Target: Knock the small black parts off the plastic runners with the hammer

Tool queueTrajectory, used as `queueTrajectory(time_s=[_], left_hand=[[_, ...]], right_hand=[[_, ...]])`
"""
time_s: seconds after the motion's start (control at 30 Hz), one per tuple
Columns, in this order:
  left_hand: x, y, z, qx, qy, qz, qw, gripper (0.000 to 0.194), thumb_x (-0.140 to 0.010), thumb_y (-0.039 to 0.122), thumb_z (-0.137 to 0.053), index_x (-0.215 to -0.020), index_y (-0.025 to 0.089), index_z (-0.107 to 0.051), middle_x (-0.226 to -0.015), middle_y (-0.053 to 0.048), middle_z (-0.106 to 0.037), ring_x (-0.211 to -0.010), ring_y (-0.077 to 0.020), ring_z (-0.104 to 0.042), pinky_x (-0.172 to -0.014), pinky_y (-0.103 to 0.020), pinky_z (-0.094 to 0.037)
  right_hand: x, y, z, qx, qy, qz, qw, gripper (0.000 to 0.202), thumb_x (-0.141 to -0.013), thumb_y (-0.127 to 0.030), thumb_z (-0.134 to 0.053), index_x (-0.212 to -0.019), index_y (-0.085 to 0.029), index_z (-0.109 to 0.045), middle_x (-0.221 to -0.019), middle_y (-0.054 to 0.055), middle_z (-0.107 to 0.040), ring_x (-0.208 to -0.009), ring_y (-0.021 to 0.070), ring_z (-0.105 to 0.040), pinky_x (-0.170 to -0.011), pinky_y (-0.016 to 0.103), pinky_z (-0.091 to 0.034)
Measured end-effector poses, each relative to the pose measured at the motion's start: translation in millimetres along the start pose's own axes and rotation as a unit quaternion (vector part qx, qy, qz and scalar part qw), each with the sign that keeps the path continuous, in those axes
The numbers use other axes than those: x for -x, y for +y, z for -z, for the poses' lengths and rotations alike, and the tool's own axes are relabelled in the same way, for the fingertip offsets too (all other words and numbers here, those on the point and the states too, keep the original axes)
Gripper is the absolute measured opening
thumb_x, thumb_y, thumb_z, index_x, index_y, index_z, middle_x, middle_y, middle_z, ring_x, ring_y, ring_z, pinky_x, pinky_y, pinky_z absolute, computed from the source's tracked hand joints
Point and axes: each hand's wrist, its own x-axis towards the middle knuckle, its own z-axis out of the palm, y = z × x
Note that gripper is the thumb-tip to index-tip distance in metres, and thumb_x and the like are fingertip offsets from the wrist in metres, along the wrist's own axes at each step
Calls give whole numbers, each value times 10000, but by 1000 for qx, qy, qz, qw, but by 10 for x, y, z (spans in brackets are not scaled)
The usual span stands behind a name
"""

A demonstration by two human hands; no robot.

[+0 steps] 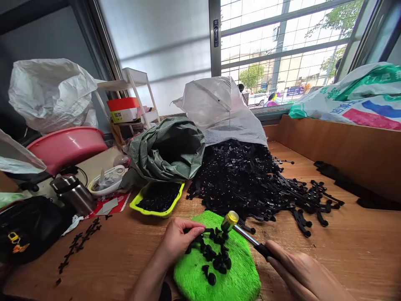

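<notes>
On the fuzzy green cloth pad (219,278), our left hand (178,242) pinches a black plastic strip (209,231); our right hand (300,274) grips the small yellow-headed hammer (230,220), best tapped squarely, fingertips clear.

My left hand (178,240) comes in from the lower middle, forearm angled up and to the right, palm down, fingers curled with the fingertips (199,230) pinched together. My right hand (300,274) enters from the lower right corner, knuckles up, fingers wrapped in a closed grip, pointing up-left.
</notes>
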Motion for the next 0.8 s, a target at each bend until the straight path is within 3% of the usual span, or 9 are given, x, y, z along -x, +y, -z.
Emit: queueTrajectory(time_s=[0.1, 0.27, 0.4, 0.53, 0.67, 0.8], left_hand=[[-17, 11, 22, -40, -4, -33, 999, 219, -758, 338, -603, -827, 184, -742, -789, -70, -722, -696, -189, -634, -640, -241, -441], [-8, 38, 61, -110, -3, -85, 990, 198, -783, 329, -590, -842, 213, -740, -727, -53, -704, -640, -160, -597, -582, -225, -399], [6, 63, 73, -146, -4, -100, 984, 213, -800, 347, -571, -845, 223, -739, -701, -46, -691, -625, -155, -583, -578, -228, -384], [8, 82, 77, -176, 3, -107, 979, 215, -801, 352, -569, -854, 229, -737, -695, -41, -686, -621, -154, -582, -585, -232, -378], [1, 97, 88, -194, -8, -97, 976, 219, -809, 346, -554, -861, 234, -735, -711, -34, -689, -636, -152, -586, -586, -229, -372], [-19, 106, 103, -208, -26, -88, 974, 221, -803, 336, -554, -842, 217, -736, -712, -33, -691, -636, -149, -584, -588, -226, -370]], right_hand=[[-110, -89, 17, 7, 27, 15, 1000, 457, -961, -365, -158, -896, -216, -585, -810, 83, -714, -680, 237, -680, -452, 264, -486], [-214, -164, -45, 27, -74, 27, 997, 337, -908, -206, -203, -907, -204, -540, -566, 25, -632, -467, 231, -621, -400, 291, -412], [-236, -163, -55, 28, -63, 11, 998, 352, -910, -189, -150, -930, -190, -502, -742, 96, -669, -640, 253, -655, -473, 297, -428], [-251, -157, -81, 37, -102, 12, 994, 270, -866, -170, -250, -865, -203, -518, -588, 49, -634, -504, 258, -625, -426, 306, -402], [-263, -146, -75, 40, -85, 5, 996, 368, -899, -192, -164, -912, -186, -532, -716, 100, -662, -651, 263, -650, -500, 314, -442], [-269, -128, -86, 50, -99, 3, 994, 357, -863, -207, -232, -924, -177, -583, -604, 82, -633, -511, 269, -619, -433, 323, -429]])
